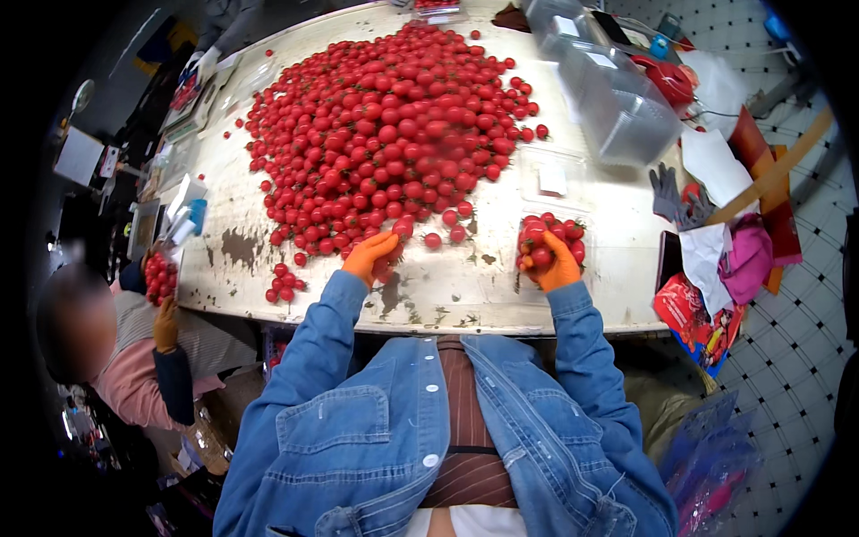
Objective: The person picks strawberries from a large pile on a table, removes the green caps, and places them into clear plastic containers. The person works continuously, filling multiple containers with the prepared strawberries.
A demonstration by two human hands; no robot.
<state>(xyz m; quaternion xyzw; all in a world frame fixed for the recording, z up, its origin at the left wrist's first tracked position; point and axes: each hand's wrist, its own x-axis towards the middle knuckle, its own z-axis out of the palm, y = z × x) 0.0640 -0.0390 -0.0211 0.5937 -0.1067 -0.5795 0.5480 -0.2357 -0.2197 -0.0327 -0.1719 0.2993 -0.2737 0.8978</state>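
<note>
A big heap of red cherry tomatoes (376, 134) covers the middle of the white worktable (483, 302). My left hand (370, 258), in an orange glove, is at the heap's near edge with its fingers around cherry tomatoes; how many is unclear. To the right, my right hand (553, 263), also gloved in orange, reaches into a clear plastic clamshell box (520, 258) filled with cherry tomatoes, its fingers on some of them. The box's lid (550, 176) lies opened out behind it and bears a white label. Several loose tomatoes (433, 240) lie between my hands.
Stacks of clear plastic boxes (621, 101) stand at the back right. Grey gloves (671, 198), papers and a pink cloth (748, 258) are at the right edge. A small cluster of tomatoes (282, 285) lies front left. At the left, a co-worker (147, 362) holds a box of tomatoes.
</note>
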